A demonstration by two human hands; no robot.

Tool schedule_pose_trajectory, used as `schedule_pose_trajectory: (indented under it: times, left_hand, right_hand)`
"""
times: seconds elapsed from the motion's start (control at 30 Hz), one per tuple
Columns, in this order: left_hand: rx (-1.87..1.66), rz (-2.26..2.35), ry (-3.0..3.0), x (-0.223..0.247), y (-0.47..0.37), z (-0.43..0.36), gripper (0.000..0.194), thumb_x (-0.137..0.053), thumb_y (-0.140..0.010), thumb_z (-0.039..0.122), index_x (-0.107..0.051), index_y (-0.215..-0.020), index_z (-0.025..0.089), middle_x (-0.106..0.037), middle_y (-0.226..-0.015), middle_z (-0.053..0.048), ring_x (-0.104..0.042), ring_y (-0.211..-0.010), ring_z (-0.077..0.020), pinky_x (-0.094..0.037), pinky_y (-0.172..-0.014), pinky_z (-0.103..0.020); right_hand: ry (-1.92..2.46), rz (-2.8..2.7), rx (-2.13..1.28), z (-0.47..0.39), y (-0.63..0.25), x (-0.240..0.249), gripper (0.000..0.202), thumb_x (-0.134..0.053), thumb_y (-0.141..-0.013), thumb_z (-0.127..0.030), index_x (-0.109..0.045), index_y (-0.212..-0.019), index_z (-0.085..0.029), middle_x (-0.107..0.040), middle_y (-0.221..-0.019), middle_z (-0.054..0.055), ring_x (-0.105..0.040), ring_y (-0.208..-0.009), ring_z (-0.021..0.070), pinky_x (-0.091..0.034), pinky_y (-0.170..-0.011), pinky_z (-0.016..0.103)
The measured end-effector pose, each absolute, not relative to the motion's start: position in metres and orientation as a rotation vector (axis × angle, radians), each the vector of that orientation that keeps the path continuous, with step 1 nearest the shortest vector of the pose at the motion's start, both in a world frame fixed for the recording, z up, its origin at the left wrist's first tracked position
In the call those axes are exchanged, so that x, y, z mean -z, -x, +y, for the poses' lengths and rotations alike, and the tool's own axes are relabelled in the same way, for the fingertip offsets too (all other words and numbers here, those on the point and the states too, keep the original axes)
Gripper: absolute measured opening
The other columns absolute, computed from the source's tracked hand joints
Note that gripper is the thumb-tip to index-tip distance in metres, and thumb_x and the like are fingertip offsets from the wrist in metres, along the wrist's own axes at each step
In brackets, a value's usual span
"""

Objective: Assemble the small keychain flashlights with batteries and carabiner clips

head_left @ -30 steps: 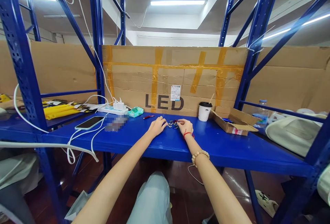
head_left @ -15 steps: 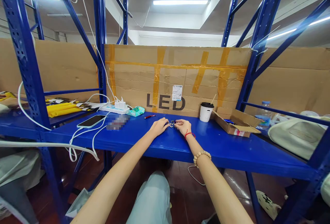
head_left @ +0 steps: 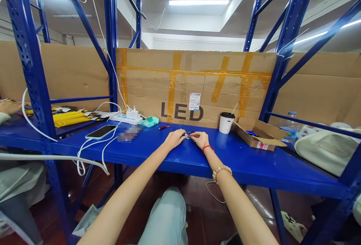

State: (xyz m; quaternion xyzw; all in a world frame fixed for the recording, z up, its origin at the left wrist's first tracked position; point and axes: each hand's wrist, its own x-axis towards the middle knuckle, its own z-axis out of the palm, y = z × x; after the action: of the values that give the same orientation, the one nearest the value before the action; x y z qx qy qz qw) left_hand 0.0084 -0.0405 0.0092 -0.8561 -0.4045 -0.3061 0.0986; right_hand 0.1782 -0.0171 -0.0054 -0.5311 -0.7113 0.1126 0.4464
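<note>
Several small shiny pieces [head_left: 188, 136] lie on the blue table [head_left: 169, 158], between my two hands; they are too small to name. My left hand [head_left: 176, 138] rests at their left side with its fingers drawn together at the pieces. From the right, my right hand [head_left: 200, 139] reaches them, thumb and fingers pinched. What either hand grips is too small to make out. A red pen-like tool [head_left: 164, 127] lies behind my left hand.
Right of my hands stand a lidded paper cup [head_left: 225, 124] and an open cardboard box [head_left: 261, 136]. At the left are a phone [head_left: 100, 132], white cables, a power strip [head_left: 121, 117] and a green packet [head_left: 151, 121]. Blue rack posts flank the table.
Another person's hand has come into view at the far left edge. The view has shifted slightly. My hands stay at the small pieces, with only slight finger movement.
</note>
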Motion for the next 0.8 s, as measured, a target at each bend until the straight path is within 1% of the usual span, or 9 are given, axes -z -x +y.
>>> schedule_pose_trajectory:
  times: [0.23, 0.43, 0.6, 0.8]
  left_hand:
    - [0.886, -1.221, 2.527, -0.01, -0.008, -0.042, 0.014, -0.044, -0.086, 0.029, -0.053, -0.093, 0.02, -0.059, -0.094, -0.001, -0.056, -0.088, -0.0149, -0.044, -0.074, -0.023]
    - [0.893, -1.232, 2.522, -0.011, -0.009, -0.045, 0.015, -0.041, -0.088, 0.029, -0.052, -0.094, 0.02, -0.059, -0.096, -0.001, -0.056, -0.092, -0.0147, -0.043, -0.079, -0.023]
    - [0.906, -1.249, 2.506, -0.011, -0.009, -0.044, 0.018, -0.037, -0.089, 0.03, -0.051, -0.096, 0.021, -0.059, -0.098, -0.002, -0.056, -0.094, -0.0149, -0.043, -0.08, -0.024]
    - [0.891, -1.274, 2.486, -0.011, -0.01, -0.044, 0.02, -0.036, -0.09, 0.033, -0.05, -0.097, 0.021, -0.06, -0.099, -0.002, -0.056, -0.095, -0.0154, -0.043, -0.079, -0.023]
  right_hand:
    - [1.505, -1.788, -0.16, -0.03, -0.177, -0.001, 0.014, -0.061, -0.066, -0.025, -0.071, -0.075, -0.027, -0.071, -0.079, -0.001, -0.064, -0.078, 0.017, -0.048, -0.068, 0.025]
    - [1.602, -1.778, -0.106, -0.033, -0.177, -0.003, 0.019, -0.056, -0.069, -0.022, -0.071, -0.079, -0.028, -0.07, -0.087, -0.001, -0.062, -0.086, 0.0184, -0.047, -0.07, 0.026]
    - [1.575, -1.82, -0.093, -0.03, -0.176, -0.002, 0.02, -0.056, -0.069, -0.021, -0.071, -0.079, -0.029, -0.07, -0.087, -0.002, -0.062, -0.085, 0.0179, -0.047, -0.07, 0.025]
    - [1.525, -1.811, -0.042, -0.029, -0.176, 0.0, 0.022, -0.053, -0.072, -0.022, -0.07, -0.083, -0.029, -0.069, -0.092, -0.002, -0.06, -0.092, 0.0172, -0.047, -0.075, 0.026]
